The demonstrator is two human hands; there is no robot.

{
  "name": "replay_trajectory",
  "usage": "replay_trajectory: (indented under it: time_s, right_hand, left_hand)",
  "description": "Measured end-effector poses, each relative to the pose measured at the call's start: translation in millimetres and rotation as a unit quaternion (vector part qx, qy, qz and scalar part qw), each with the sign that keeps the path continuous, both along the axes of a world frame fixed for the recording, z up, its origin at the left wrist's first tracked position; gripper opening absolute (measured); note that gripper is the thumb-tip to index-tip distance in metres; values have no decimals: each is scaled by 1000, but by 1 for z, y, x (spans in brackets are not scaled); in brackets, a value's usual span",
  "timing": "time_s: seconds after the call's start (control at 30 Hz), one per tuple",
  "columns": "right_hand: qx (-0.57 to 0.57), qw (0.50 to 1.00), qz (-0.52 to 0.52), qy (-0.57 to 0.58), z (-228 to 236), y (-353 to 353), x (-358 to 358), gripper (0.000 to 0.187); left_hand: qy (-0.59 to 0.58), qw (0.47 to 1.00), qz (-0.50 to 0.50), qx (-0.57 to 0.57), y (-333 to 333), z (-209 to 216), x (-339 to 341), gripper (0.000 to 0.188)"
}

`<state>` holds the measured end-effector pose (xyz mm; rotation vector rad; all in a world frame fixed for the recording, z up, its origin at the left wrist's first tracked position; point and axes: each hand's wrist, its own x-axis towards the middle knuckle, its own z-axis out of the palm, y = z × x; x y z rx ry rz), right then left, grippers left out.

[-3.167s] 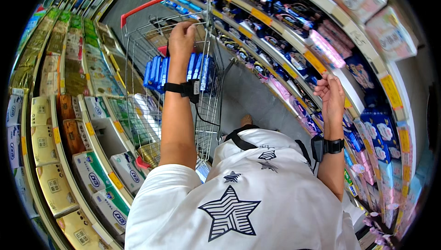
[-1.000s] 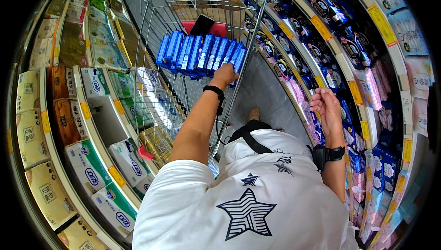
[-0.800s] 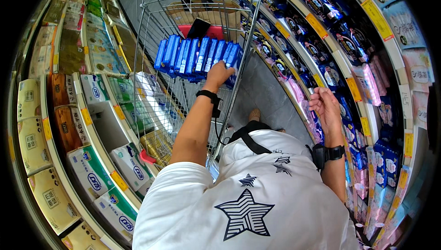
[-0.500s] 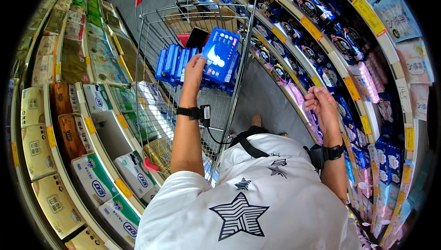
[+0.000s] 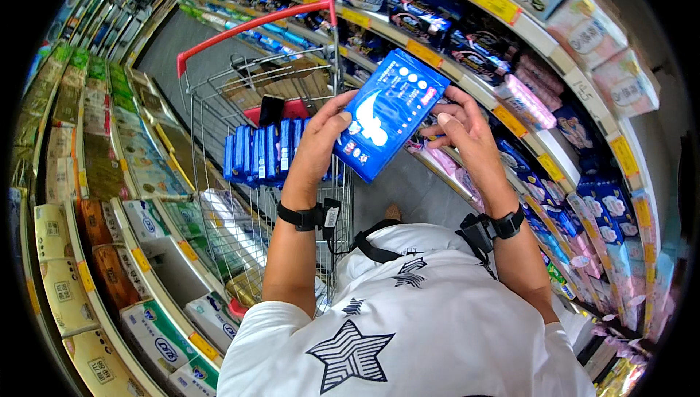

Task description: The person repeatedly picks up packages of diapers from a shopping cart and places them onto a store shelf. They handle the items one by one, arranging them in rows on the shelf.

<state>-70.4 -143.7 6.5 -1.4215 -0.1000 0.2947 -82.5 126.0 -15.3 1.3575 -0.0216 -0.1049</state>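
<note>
A flat blue sanitary pad pack (image 5: 390,116) with a white shape on its front is held up at a tilt before me. My left hand (image 5: 324,138) grips its left edge, thumb on the front and fingers behind. At the other edge is my right hand (image 5: 463,123), its fingers curled against the pack's side and partly hidden by it. Beyond my left hand, a row of similar blue packs (image 5: 259,153) stands upright in the wire shopping cart (image 5: 211,207).
The cart also holds a cardboard box (image 5: 273,89) and a dark phone-like object (image 5: 271,110); its handle (image 5: 255,26) is red. Shelves of dark blue and pink packs (image 5: 529,102) curve along the right. Tissue packs (image 5: 149,335) fill shelves on the left. Grey floor (image 5: 419,196) shows between.
The blue pack has come away from above the cart, rightward and nearer to me, in my left hand. My right hand has moved left to its edge. The view has turned rightward.
</note>
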Motion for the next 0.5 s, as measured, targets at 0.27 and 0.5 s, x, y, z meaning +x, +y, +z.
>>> replay_trajectory:
  time_s: [0.27, 0.5]
  right_hand:
    - [15, 997, -18, -78, 23, -45, -29, 70]
    - [38, 992, -64, -104, 38, -108, -57, 63]
  left_hand:
    - [4, 991, -22, -128, -97, 19, -7, 59]
    - [-10, 993, -113, -35, -169, 38, -36, 59]
